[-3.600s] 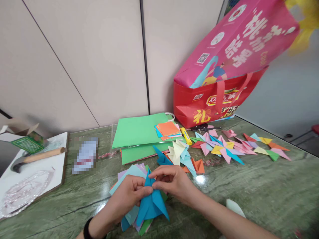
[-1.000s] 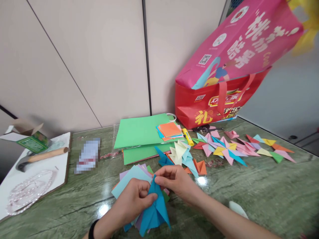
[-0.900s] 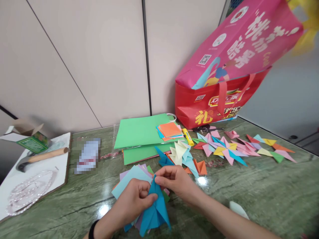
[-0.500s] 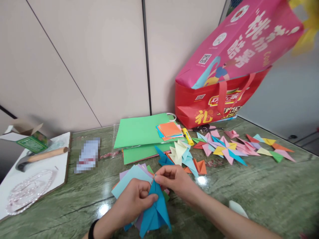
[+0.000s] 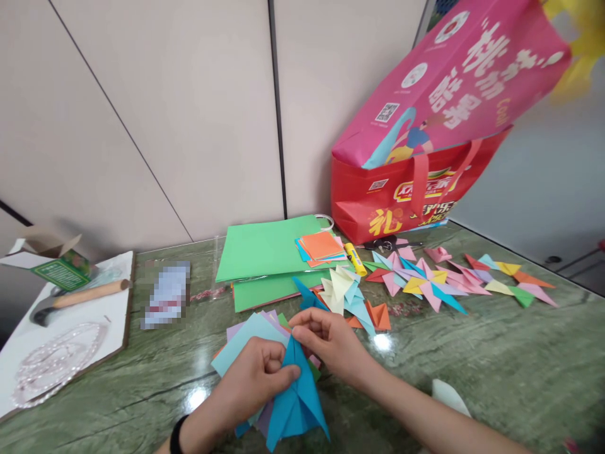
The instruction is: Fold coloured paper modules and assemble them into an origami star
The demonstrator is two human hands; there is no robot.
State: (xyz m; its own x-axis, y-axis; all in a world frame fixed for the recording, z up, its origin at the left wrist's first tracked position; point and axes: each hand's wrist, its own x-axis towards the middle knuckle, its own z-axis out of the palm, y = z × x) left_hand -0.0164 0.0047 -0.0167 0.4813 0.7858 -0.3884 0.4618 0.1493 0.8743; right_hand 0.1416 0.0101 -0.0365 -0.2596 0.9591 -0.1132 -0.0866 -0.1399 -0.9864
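Note:
A folded blue origami paper [image 5: 302, 397] with a pointed top and spread lower flaps is in my hands, above the near edge of a paper pile. My left hand [image 5: 262, 375] grips its left side, thumb pressed on the front. At the tip, the fingertips of my right hand [image 5: 326, 340] are pinched together on the paper's point. Beneath lies a fanned pile of coloured paper sheets [image 5: 250, 340], light blue on top, partly covered by my left hand. Just beyond my right hand are folded paper pieces [image 5: 347, 293] in cream, light blue, dark blue and orange.
Green paper sheets [image 5: 265, 249] lie at the back, with small orange squares [image 5: 321, 246] and a yellow glue stick [image 5: 355, 259]. Paper stars [image 5: 420, 277] stretch rightward below a red bag [image 5: 368, 202]. On the left, a white board [image 5: 118, 315] bears a hammer [image 5: 89, 296] and beads [image 5: 61, 359].
My right fingertips have shifted very slightly left at the blue paper's tip. The paper's lower right flap has swung a little outward. My left hand keeps its grip.

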